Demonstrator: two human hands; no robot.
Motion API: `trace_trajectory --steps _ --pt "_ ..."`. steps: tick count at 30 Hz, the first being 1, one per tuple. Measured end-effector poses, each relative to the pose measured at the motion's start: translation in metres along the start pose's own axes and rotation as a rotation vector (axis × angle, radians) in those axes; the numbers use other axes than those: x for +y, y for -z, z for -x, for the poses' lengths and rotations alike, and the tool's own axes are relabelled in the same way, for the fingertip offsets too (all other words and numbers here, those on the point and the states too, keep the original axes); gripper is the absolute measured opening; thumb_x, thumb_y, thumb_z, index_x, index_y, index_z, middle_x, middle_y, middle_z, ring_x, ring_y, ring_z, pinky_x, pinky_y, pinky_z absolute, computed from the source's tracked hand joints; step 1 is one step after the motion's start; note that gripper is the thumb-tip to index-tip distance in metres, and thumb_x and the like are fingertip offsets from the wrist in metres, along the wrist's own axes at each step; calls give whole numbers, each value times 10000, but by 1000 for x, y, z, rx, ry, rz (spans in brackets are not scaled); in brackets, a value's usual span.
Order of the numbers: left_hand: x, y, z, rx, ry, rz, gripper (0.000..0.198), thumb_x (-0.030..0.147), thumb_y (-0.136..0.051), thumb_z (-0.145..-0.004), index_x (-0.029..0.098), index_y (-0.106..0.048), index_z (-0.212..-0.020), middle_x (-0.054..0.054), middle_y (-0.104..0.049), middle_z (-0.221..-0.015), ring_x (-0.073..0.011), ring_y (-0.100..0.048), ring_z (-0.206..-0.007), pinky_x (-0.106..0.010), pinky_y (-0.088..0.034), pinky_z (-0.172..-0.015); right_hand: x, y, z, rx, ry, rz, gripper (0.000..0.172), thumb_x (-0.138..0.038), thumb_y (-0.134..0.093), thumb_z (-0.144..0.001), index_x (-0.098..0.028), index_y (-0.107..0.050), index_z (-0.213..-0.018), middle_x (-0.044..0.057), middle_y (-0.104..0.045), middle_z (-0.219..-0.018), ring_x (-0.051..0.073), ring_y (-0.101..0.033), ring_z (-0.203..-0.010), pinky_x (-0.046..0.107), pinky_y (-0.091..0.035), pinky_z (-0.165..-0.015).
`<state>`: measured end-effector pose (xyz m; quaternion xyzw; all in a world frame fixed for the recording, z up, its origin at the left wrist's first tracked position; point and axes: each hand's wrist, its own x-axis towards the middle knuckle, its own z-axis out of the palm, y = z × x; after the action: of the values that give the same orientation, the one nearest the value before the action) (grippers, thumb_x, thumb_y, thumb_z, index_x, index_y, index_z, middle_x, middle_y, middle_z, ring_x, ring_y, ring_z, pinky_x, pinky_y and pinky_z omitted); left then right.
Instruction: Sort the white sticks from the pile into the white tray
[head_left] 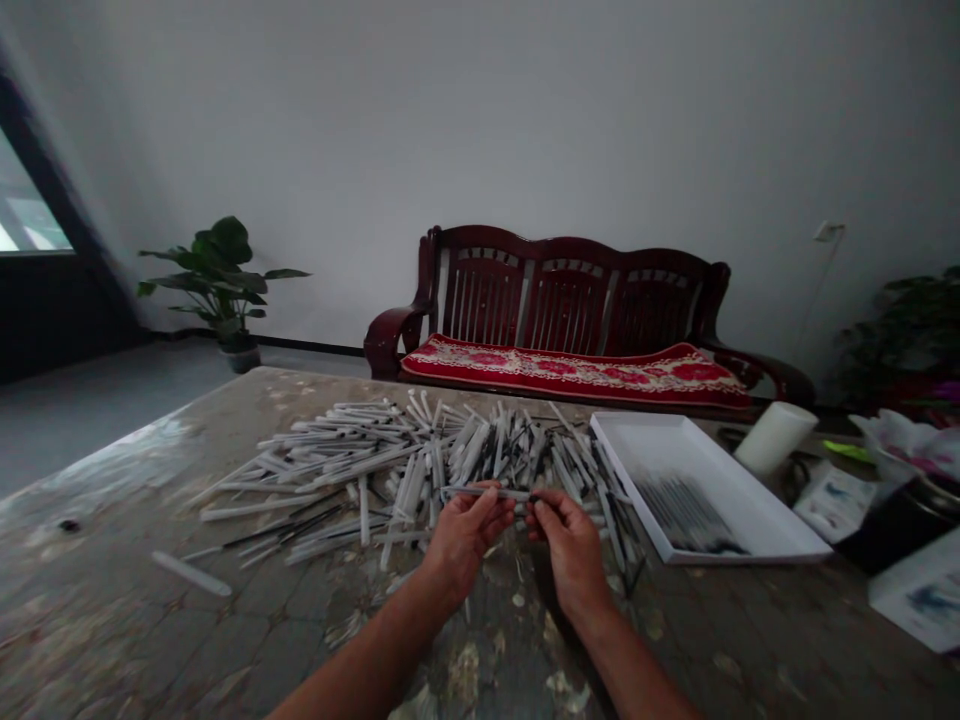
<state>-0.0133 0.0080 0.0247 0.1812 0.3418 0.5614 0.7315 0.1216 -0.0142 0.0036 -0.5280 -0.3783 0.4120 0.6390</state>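
In front of me, a slim pen (513, 494) with a pale, see-through barrel and a dark end lies level between my two hands. My left hand (459, 535) is closed on the pale barrel. The fingers of my right hand (568, 545) pinch the dark end. Just beyond them spreads a large heap of pale pen barrels (330, 468), mixed with thin dark pieces. To the right, a white tray (765, 510) holds a neat row of pens (688, 510), their dark ends towards me. One loose barrel (191, 573) lies apart at the left.
A small black piece (69, 525) sits on the patterned table (247, 640). Right of the tray are a white roll (776, 438), a packet (835, 497) and a white box (919, 590). A wooden bench (570, 300) and a potted plant (225, 275) stand behind.
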Motion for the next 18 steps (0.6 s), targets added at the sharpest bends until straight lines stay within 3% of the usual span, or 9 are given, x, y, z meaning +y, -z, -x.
trace_trajectory --steps 8,18 --pt "0 -1 2 9 6 -34 56 63 -682 -808 107 -654 -830 -61 -722 -715 -150 -719 -666 -227 -599 -643 -3 1 0 4 2 -2 316 -413 -708 -686 -180 -711 -899 40 -726 -765 196 -659 -660 291 -525 -558" --pt "-4 1 0 -5 -41 -88 164 140 -790 -719 122 -657 -814 -53 -732 -697 -153 -720 -653 -224 -597 -631 0 6 -6 -2 185 253 266 -419 -631 -747 -200 -721 -869 30 -709 -726 201 -626 -643 298 -493 -571"
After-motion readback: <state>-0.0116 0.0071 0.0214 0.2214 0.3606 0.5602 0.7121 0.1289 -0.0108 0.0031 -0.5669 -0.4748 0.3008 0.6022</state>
